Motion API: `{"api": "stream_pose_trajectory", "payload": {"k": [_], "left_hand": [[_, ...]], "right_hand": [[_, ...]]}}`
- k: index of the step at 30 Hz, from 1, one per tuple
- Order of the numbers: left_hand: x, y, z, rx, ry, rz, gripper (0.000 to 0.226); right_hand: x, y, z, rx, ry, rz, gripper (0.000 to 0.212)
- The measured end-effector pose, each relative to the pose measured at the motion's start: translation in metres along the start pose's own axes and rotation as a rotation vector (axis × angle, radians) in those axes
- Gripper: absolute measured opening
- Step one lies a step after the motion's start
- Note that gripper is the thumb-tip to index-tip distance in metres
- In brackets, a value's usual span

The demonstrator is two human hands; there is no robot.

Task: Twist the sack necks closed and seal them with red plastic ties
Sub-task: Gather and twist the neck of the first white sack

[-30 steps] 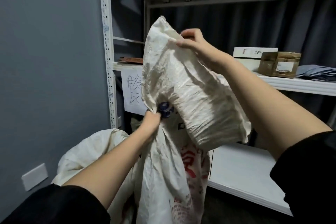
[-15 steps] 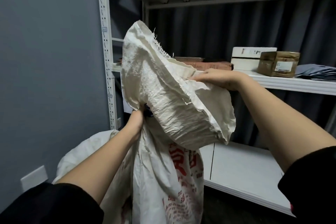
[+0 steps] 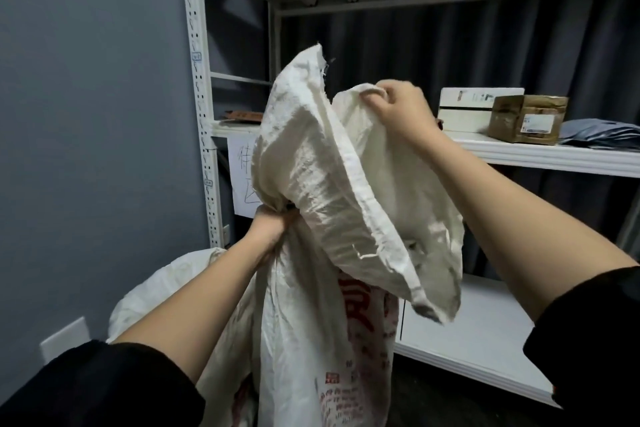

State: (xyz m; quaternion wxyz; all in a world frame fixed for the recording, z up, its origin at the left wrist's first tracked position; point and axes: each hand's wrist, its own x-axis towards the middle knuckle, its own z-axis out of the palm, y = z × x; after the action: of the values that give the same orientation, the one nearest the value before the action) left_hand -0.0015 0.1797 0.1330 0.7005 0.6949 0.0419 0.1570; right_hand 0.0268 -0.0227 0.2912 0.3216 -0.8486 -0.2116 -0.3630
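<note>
A white woven sack (image 3: 322, 340) with red printing stands upright in front of me. My left hand (image 3: 272, 224) is clenched around its gathered neck. Above that grip the loose top of the sack (image 3: 311, 163) flares open and droops to the right. My right hand (image 3: 398, 107) is raised and pinches the hemmed rim of that open top. No red tie is visible anywhere.
A second white sack (image 3: 180, 288) lies behind and left of the held one. A white metal shelving unit (image 3: 202, 114) stands close behind, with a handwritten paper sign (image 3: 244, 177), a white box (image 3: 464, 113), a cardboard box (image 3: 526, 120) and grey bags (image 3: 602, 132). Grey wall at left.
My right hand rose from shelf height and shifted its hold along the rim, lifting and spreading the sack's top. My left hand stayed clenched on the neck.
</note>
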Motion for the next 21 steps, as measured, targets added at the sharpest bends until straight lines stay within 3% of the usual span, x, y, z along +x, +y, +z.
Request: {"api": "stream_pose_trajectory", "payload": {"k": [4, 6, 8, 11, 14, 16, 19, 21], "left_hand": [[0.007, -0.002, 0.003, 0.022, 0.035, -0.011, 0.017], [0.008, -0.002, 0.007, 0.055, 0.009, 0.011, 0.012], [0.011, -0.002, 0.009, 0.141, 0.01, 0.031, 0.022], [0.023, -0.01, 0.007, 0.245, 0.098, -0.01, 0.034], [0.028, -0.012, 0.005, 0.304, 0.161, -0.057, 0.036], [0.032, -0.015, 0.006, 0.267, 0.187, -0.077, 0.036], [0.035, -0.018, 0.01, 0.152, 0.244, -0.098, 0.027], [0.033, -0.016, 0.012, 0.133, 0.24, -0.102, 0.021]], "right_hand": [[0.004, -0.013, -0.001, -0.119, 0.036, 0.009, 0.04], [0.002, -0.012, 0.003, -0.178, 0.033, 0.041, 0.031], [-0.002, -0.009, 0.007, -0.099, -0.029, 0.084, 0.014], [-0.014, -0.009, 0.002, 0.195, -0.146, 0.08, 0.043], [-0.032, -0.016, -0.01, 0.445, -0.234, 0.055, 0.055], [-0.039, -0.015, -0.012, 0.327, -0.391, 0.003, 0.068], [-0.053, -0.014, -0.006, -0.038, -0.665, -0.067, 0.076], [-0.055, -0.01, -0.001, -0.26, -0.656, -0.075, 0.06]]}}
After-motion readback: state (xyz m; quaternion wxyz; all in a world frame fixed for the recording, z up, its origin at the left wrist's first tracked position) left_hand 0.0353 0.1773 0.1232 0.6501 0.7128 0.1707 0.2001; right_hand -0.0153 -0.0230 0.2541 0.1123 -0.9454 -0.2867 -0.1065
